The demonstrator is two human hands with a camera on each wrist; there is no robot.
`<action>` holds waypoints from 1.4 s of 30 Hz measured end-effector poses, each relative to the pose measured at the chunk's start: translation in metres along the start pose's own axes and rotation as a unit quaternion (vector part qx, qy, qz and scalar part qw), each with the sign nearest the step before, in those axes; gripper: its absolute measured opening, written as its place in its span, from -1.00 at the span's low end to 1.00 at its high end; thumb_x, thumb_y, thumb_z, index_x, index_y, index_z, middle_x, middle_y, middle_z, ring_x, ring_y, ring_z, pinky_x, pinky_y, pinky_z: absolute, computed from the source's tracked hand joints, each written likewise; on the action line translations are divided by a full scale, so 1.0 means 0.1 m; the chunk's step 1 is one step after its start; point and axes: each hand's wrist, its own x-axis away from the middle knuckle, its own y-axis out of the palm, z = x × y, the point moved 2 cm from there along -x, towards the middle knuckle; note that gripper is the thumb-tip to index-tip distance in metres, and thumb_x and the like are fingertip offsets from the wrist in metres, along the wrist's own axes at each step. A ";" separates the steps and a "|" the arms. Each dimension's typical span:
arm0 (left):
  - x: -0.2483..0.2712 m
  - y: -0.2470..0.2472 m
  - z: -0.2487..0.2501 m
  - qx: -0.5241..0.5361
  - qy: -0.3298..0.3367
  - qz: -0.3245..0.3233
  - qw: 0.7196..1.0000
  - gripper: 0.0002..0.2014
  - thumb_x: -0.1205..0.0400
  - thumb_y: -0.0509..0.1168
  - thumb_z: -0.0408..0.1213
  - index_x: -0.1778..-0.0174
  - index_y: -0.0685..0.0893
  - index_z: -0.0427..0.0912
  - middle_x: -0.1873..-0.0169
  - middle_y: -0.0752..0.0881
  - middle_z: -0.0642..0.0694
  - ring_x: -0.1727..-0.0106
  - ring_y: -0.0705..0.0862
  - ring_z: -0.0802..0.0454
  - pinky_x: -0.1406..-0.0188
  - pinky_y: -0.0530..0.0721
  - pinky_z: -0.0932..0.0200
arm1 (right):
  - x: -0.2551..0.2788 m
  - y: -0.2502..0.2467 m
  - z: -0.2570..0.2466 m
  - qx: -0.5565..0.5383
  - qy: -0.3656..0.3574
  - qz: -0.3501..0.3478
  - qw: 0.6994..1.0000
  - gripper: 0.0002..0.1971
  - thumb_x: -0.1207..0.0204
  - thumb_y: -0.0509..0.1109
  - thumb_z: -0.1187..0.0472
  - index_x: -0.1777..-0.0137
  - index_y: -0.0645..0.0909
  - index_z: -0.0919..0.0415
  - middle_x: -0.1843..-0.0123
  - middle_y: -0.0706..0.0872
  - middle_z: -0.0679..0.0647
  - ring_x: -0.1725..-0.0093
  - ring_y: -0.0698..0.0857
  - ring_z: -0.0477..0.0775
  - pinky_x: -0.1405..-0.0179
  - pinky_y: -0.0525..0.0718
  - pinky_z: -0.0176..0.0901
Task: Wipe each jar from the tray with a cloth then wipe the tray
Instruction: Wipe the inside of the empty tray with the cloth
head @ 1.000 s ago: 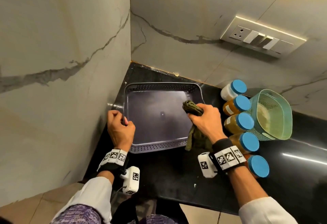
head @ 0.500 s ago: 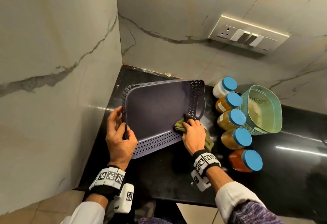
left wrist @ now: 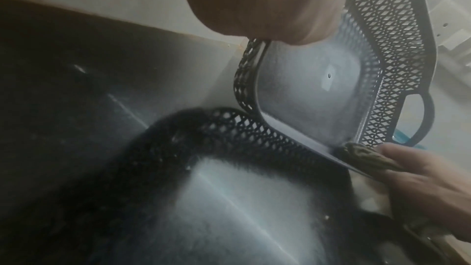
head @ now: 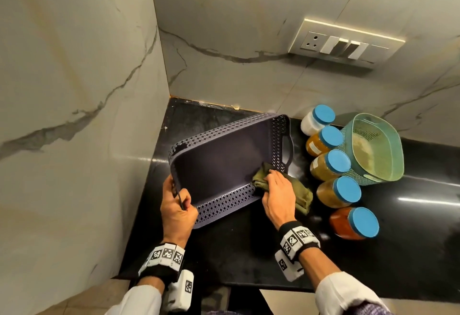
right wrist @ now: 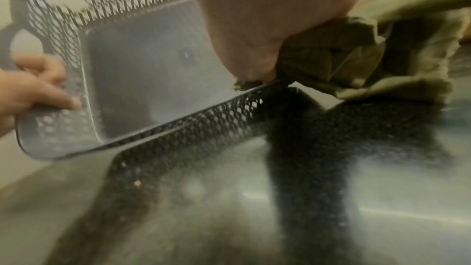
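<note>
Both hands work the tilted tray (head: 219,165): left hand (head: 175,209) grips its seven-o'clock corner, right hand (head: 278,194) pinches the cloth (head: 300,192) over the four-o'clock rim; best slide steadily along.

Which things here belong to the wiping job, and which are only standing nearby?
Job:
tray, tilted, held by left hand
cloth under right hand
five blue-lidded jars

Nearby only:
green basket
wall socket panel

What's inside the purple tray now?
The tray, tipped up by the left hand, holds no jars, only the green cloth under the right hand. That corner is covered.
</note>
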 end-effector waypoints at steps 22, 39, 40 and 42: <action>-0.16 0.18 -0.07 -0.135 0.038 -0.046 0.989 -0.53 -0.22 0.26 -0.75 0.45 0.29 -0.03 0.05 0.48 -0.06 0.41 0.51 -0.18 0.45 0.52 0.04 | 0.18 0.23 -0.81 -0.085 -0.092 -0.090 0.988 -0.37 -0.18 0.34 0.26 -0.34 0.75 0.15 -0.37 0.80 0.14 -0.40 0.71 0.19 -0.61 0.45 0.02; -0.05 0.24 0.01 -0.179 -0.024 -0.008 0.984 -0.67 -0.29 0.16 -0.70 0.38 0.43 -0.12 0.01 0.52 -0.09 0.39 0.60 -0.17 0.47 0.54 0.19 | 0.02 0.20 -0.74 -0.123 0.008 -0.071 0.990 -0.41 -0.13 0.40 0.29 -0.25 0.82 0.27 -0.29 0.80 0.26 -0.27 0.72 0.39 -0.43 0.62 0.06; -0.05 0.24 0.02 -0.181 -0.031 -0.004 0.983 -0.68 -0.30 0.17 -0.68 0.36 0.46 -0.11 -0.01 0.55 -0.13 0.36 0.63 -0.24 0.41 0.61 0.08 | 0.13 0.25 -0.88 -0.130 -0.006 -0.079 0.988 -0.41 -0.11 0.41 0.29 -0.22 0.83 0.27 -0.25 0.81 0.26 -0.24 0.72 0.40 -0.39 0.65 0.06; -0.09 0.25 0.04 -0.185 -0.038 -0.006 0.982 -0.69 -0.31 0.18 -0.66 0.33 0.53 -0.10 -0.04 0.58 -0.18 0.30 0.68 -0.32 0.31 0.70 -0.05 | 0.35 0.38 -1.20 -0.149 -0.038 -0.103 0.983 -0.45 -0.10 0.42 0.29 -0.18 0.81 0.25 -0.20 0.80 0.22 -0.21 0.71 0.38 -0.32 0.68 0.07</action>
